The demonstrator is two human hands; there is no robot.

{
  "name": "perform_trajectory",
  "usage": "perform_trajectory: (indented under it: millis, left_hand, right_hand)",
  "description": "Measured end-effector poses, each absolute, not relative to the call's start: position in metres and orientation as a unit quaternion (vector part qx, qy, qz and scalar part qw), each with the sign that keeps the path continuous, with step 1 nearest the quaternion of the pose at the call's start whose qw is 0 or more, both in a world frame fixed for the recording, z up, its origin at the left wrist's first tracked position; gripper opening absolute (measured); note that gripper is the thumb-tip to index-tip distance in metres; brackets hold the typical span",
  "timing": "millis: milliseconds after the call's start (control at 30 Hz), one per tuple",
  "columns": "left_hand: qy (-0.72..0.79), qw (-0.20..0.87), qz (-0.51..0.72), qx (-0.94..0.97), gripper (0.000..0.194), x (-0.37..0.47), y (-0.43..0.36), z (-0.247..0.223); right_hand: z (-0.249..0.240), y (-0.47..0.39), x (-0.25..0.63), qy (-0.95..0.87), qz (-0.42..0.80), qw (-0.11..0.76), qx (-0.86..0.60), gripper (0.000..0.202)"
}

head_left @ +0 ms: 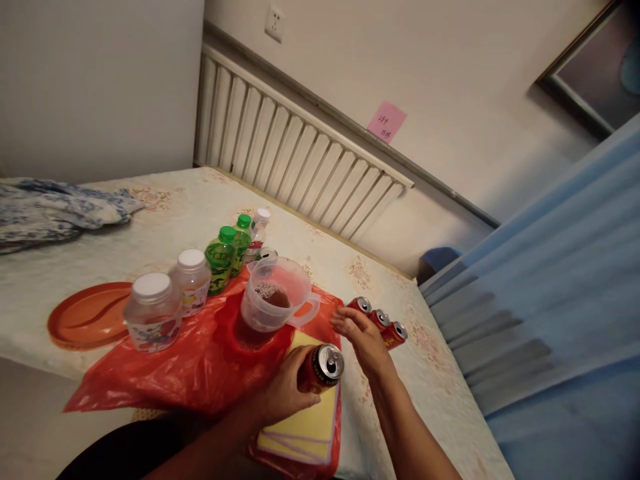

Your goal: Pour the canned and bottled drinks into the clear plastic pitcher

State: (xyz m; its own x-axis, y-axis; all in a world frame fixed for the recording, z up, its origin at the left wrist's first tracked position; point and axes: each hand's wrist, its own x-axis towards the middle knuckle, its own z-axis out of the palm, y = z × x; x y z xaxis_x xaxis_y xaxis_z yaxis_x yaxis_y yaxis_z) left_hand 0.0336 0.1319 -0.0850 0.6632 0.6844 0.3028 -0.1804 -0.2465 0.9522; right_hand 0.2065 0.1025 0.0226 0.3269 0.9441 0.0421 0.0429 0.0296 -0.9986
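My left hand [286, 390] is wrapped round a red drink can [313, 380], whose silver top has an open mouth. The can is over a yellow sheet [305, 427]. To its right my right hand [364, 339] is raised with the fingers stretched out and nothing in them. Just beyond that hand stand three more red cans [396, 337], partly hidden by it. A clear plastic measuring jug [280, 313] holds dark, foamy liquid in front of my hands, its handle pointing right. Under the jug lies a red plastic bag [200, 360].
Two clear jars with white lids [153, 313] stand at the left, beside an orange lid [90, 313]. Behind are green-capped bottles [221, 260] and a white-capped bottle [259, 233]. A patterned cloth [60, 212] lies far left. A radiator [295, 140] and blue curtain [540, 287] border the table.
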Motion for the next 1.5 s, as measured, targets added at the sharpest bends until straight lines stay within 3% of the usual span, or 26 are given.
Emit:
perform_trajectory:
  millis: [300, 433, 567, 1167, 1500]
  left_hand:
    - [0.194, 0.584, 0.35, 0.706, 0.078, 0.021, 0.131, -0.09]
    - [0.197, 0.594, 0.327, 0.708, 0.077, 0.013, 0.13, -0.088]
    - [0.193, 0.594, 0.327, 0.709, 0.076, 0.01, 0.131, -0.088]
    - [0.177, 0.582, 0.331, 0.722, 0.076, 0.015, 0.135, -0.08]
    - [0.205, 0.582, 0.36, 0.7, 0.077, 0.043, 0.147, -0.083]
  right_hand:
    - [0.012, 0.169, 0.182, -0.608, 0.395, 0.446, -0.525, 0.034]
    - [-0.002, 0.187, 0.171, -0.553, 0.466, 0.491, -0.485, 0.044]
    - [0.002, 0.196, 0.152, -0.528, 0.465, 0.542, -0.46, 0.042]
    - [0.15, 0.143, 0.188, -0.548, 0.23, 0.594, -0.543, 0.047]
    - [0.168, 0.053, 0.245, -0.477, 0.207, 0.549, -0.655, 0.046]
